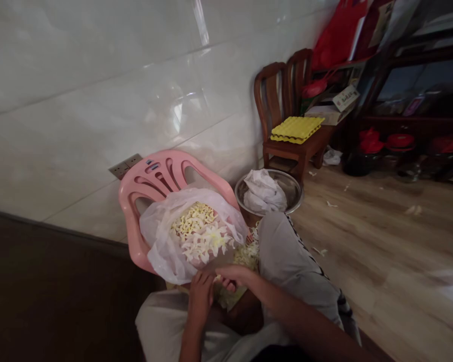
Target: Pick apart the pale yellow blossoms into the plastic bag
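Observation:
My left hand (pixel 202 287) and my right hand (pixel 233 275) meet over my lap, just in front of a pink plastic chair (pixel 133 236). The fingers of both are bent and closed; a small pale bit shows between them, too blurred to name. On the chair seat lies an opened white plastic bag (pixel 159 259). Inside it, a heap of small yellowish-white pieces (pixel 194 220) sits behind a pile of white flowers (pixel 207 244). More pale flower pieces (pixel 248 255) lie below my hands, between my knees, partly hidden by my right forearm.
A metal basin (pixel 299 197) holding a white bag (pixel 265 191) stands right of the chair. Behind it, yellow egg trays (pixel 297 128) rest on a wooden chair (pixel 268 100). A tiled wall (pixel 98 100) rises behind the pink chair. Scraps lie on the wooden floor (pixel 381 241).

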{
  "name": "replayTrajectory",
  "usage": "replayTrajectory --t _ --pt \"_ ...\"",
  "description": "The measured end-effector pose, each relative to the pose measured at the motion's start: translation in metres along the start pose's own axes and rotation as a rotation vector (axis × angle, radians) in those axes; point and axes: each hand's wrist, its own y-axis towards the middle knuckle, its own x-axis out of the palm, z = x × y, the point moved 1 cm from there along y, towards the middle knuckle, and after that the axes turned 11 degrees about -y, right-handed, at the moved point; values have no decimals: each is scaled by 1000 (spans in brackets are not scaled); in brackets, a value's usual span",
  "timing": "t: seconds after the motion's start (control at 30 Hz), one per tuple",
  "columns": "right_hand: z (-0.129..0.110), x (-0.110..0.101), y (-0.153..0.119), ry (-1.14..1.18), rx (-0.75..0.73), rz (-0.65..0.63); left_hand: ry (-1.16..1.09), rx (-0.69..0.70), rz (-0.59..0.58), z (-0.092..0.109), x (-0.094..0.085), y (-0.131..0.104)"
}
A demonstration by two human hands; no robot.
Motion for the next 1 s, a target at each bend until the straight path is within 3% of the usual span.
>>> replayTrajectory --t 0.1,0.27,0.47,0.57,0.77,0.87,1.0 --pt "-4 -3 -4 7 79 -141 152 81 -15 -8 1 -3" --pt "-11 -6 -11 48 75 -207 227 207 -12 -12 -3 -4" --pt "-10 -7 -9 52 74 -176 139 126 65 -5 -3 0" --pt "-11 -8 -8 44 9 -71 -46 0 110 1 -6 1" --pt "-17 -6 -6 -52 -215 223 -580 -412 353 5 -6 1" --pt "-17 -1 -1 -139 -301 305 -790 -583 443 3 -4 2" --pt "-13 12 -2 -262 -432 354 -881 -739 530 -5 -1 2"
